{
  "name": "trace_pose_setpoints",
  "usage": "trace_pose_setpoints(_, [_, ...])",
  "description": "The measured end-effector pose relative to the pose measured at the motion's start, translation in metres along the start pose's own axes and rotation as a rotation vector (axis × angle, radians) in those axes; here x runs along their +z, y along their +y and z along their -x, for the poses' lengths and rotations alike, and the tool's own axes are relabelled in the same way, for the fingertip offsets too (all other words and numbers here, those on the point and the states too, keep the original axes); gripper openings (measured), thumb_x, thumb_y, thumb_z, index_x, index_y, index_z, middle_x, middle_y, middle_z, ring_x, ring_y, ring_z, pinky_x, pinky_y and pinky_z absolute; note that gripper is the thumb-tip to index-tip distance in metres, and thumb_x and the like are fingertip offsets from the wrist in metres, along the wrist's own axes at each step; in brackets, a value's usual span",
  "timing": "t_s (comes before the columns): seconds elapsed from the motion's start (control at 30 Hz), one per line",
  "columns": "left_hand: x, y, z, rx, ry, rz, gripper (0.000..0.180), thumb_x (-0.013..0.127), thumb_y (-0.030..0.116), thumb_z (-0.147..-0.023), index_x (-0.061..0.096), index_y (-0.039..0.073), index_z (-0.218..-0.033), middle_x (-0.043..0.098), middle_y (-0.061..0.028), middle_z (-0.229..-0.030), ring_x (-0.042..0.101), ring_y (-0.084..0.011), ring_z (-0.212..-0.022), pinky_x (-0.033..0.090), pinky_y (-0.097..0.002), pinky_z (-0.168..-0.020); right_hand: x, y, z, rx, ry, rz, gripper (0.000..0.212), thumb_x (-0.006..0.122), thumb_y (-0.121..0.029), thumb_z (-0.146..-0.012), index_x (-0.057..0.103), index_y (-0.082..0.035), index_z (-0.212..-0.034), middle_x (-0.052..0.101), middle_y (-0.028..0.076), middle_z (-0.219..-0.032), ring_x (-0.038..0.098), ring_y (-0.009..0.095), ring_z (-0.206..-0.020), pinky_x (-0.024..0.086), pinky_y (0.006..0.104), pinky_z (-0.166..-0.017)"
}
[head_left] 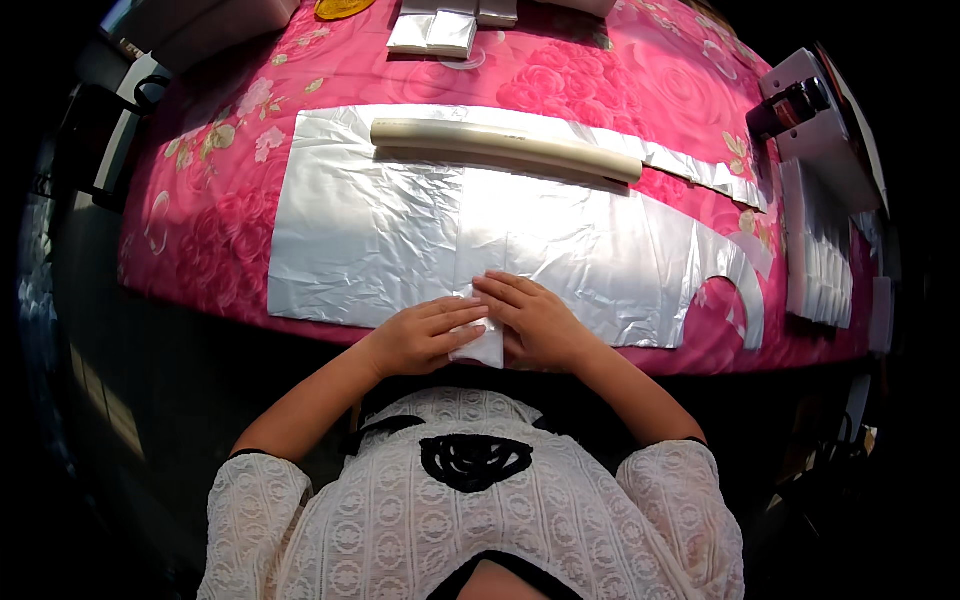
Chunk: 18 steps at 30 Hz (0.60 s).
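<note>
A thin whitish plastic bag (370, 220) lies flat across the near part of the table, with curved handle cut-outs at its right end. On its far side rests a long cream tube (505, 148), slightly slanted. At the front edge, a narrow folded plastic piece (486, 345) sits under my fingers. My left hand (425, 333) lies on it from the left, fingers stretched out. From the right, my right hand (530, 318) rests with its fingers flat, their tips by the left hand's fingertips. Both thumbs are mostly hidden.
A pink floral cloth (220, 200) covers the table. Folded plastic packets (435, 28) lie at the far side. On the right stand a stack of folded plastic bags (818, 250), a white container (830, 135) and a dark cylindrical object (788, 108). A pale bin (200, 30) is far left.
</note>
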<state>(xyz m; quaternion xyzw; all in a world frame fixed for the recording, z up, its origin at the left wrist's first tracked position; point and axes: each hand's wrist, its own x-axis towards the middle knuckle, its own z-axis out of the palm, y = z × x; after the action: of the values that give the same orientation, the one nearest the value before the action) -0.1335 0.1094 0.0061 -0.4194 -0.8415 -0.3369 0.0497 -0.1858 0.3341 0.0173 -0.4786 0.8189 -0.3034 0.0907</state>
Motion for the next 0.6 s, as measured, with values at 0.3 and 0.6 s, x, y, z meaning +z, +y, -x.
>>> trace_pose_setpoints(0.3, [-0.002, -0.021, -0.021, -0.362, 0.083, 0.032, 0.053, 0.065, 0.016, -0.069, 0.054, 0.002, -0.119, 0.062, -0.0147, -0.107, 0.060, -0.0278, -0.098, 0.045, -0.0379, -0.087, 0.001, 0.016, -0.018, 0.253, 0.286, -0.044, 0.021, 0.061, -0.008, -0.074, 0.066, -0.004, -0.094, 0.066, 0.007, -0.086, 0.062, 0.022, -0.076, 0.050, 0.0309, -0.069])
trace_pose_setpoints(0.6, [0.011, -0.025, -0.037, -0.413, 0.187, -0.112, 0.064, 0.053, 0.025, -0.086, 0.027, -0.003, -0.138, 0.026, -0.0209, -0.144, 0.028, -0.0322, -0.133, 0.024, -0.0415, -0.108, -0.031, 0.040, -0.061, 0.913, -0.015, -0.594, 0.032, 0.060, -0.026, -0.085, 0.065, 0.001, -0.070, 0.060, 0.005, -0.055, 0.056, 0.011, -0.051, 0.043, 0.0241, -0.049])
